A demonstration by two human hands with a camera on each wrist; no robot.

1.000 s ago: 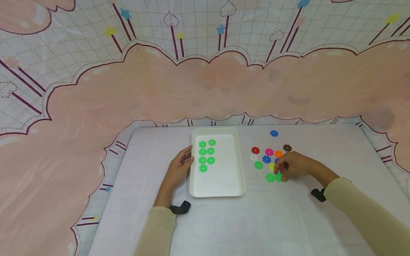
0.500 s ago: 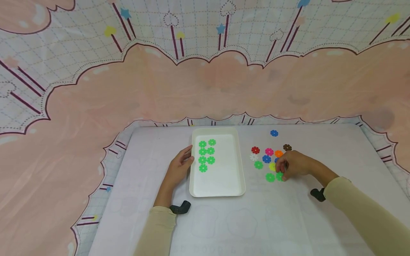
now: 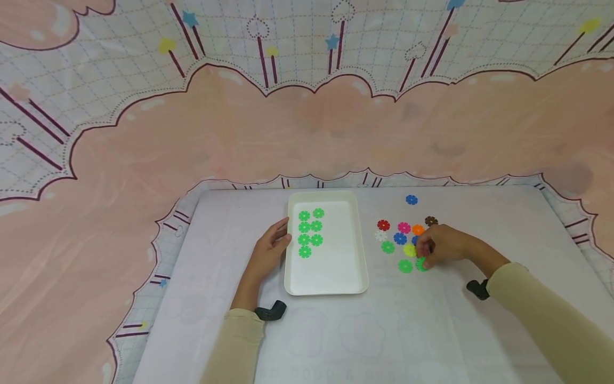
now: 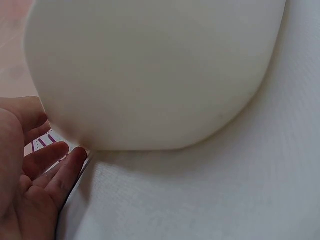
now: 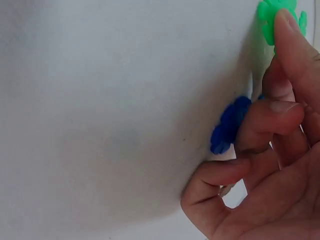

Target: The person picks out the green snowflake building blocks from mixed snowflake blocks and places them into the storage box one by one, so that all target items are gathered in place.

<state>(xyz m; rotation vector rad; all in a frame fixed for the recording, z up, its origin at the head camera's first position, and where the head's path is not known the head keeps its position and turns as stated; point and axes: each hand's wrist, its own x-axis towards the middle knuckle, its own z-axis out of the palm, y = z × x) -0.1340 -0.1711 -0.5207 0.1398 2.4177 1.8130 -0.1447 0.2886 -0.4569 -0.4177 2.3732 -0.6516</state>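
Observation:
In the head view my right hand pinches a green snowflake disc between thumb and fingertips, low over the table. The right wrist view shows the thumb lying across that green disc, with a blue snowflake disc just beyond the curled fingers. My left hand rests against the left side of a white tray, its fingertips touching the tray's outer wall with loosely extended fingers. Several green discs lie in two columns in the tray's left half.
Right of the tray lie loose discs: red, white, pink, orange, brown, yellow, more green and a lone blue disc farther back. A patterned cloth hangs behind the table.
My right hand has shifted slightly right with the green disc, drawing it apart from the green disc beside it and uncovering more of the yellow one. The left hand stays at the tray.

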